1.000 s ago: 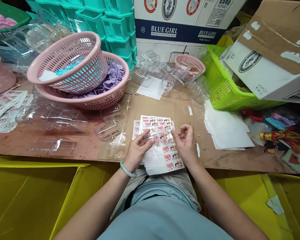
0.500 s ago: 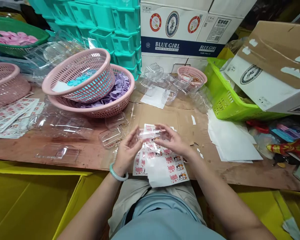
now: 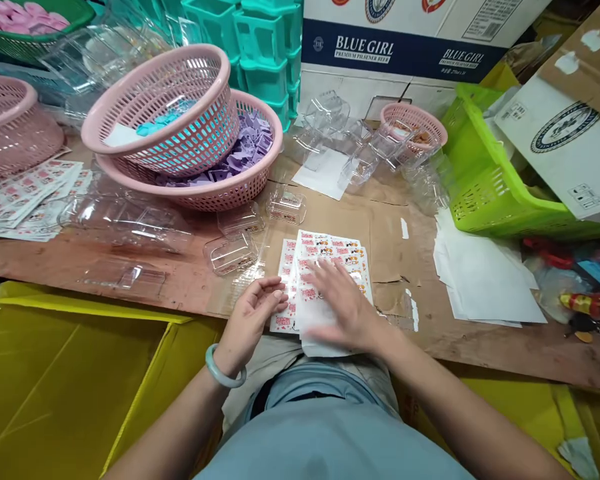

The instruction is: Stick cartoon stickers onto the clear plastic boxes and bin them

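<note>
My left hand [image 3: 254,321], with a pale green bangle at the wrist, hovers at the left edge of the sticker sheets. Its fingers are loosely curled, thumb apart, and nothing shows in them. Over the top sticker sheet [image 3: 309,250] my right hand [image 3: 344,308] is spread, its fingers slightly blurred. The sheet has pink lettering and cartoon cats, with a blank white part near my lap. Beyond the sheets stands a clear plastic box [image 3: 287,205] with a sticker on it. Two more clear plastic boxes, one of them nearer [image 3: 231,254], lie to its left.
Pink baskets [image 3: 190,193] with purple and blue pieces stand at the back left. More clear plastic packs [image 3: 125,220] lie left. White sheets [image 3: 490,280] and a lime green basket [image 3: 505,207] are on the right. Large white cartons [image 3: 415,50] stand behind.
The clear plastic box that both hands held now stands past the sheets, released. My right hand has come down over the sheet; my left hand has drawn slightly back. The view has tilted down.
</note>
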### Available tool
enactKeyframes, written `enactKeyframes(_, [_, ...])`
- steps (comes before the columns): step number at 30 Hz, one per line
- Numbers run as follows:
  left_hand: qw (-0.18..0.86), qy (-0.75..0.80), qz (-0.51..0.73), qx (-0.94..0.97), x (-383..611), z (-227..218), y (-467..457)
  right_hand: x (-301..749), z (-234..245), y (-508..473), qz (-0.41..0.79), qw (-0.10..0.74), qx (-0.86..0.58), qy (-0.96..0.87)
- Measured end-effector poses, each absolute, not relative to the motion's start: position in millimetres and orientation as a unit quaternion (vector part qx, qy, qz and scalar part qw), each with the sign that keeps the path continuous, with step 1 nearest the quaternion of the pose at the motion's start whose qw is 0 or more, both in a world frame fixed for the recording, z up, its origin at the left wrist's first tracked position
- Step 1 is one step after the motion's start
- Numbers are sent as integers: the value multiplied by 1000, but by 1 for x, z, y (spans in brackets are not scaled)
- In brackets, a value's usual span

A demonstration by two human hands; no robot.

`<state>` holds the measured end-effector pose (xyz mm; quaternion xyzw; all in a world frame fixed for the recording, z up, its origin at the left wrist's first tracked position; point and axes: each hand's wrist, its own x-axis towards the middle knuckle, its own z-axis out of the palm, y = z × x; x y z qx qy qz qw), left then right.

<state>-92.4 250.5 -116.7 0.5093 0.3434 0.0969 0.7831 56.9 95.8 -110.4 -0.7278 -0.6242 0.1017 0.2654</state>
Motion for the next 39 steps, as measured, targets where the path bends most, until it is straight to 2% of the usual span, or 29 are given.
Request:
enactKeyframes(1, [781,343,82,516,-95,-116,251,44,-114,71,128,216,-717,-650])
enactKeyframes(3, [769,331,31,546,-100,-116,249,27,-126,32,125,181,-717,-661])
enactKeyframes(8, [724,280,-101,622,-98,-115,234,13,-146,6,53,260,-711,-652])
enactKeyframes(12, [758,285,-32,586,-90,-115,223,5,-132,20,79,310,-698,-641])
enactKeyframes(17, [751,220,-6,623,-83,-111,217,10,-121,53,61,429,-737,-519])
enactKeyframes(22, [737,194,-7,647,-77,-106,216,23,-133,72,44,459,-733,-500])
enactKeyframes(28, [730,183,14,658,-70,-113,214,21,-142,71,80,514,-730,-444])
enactKeyframes(36, [768,278,-3,577,-71,-116,214,35,-140,69,177,691,-684,-153])
enactKeyframes(39, [779,282,-7,559,-73,-115,214,38,-136,67,196,633,-702,-258])
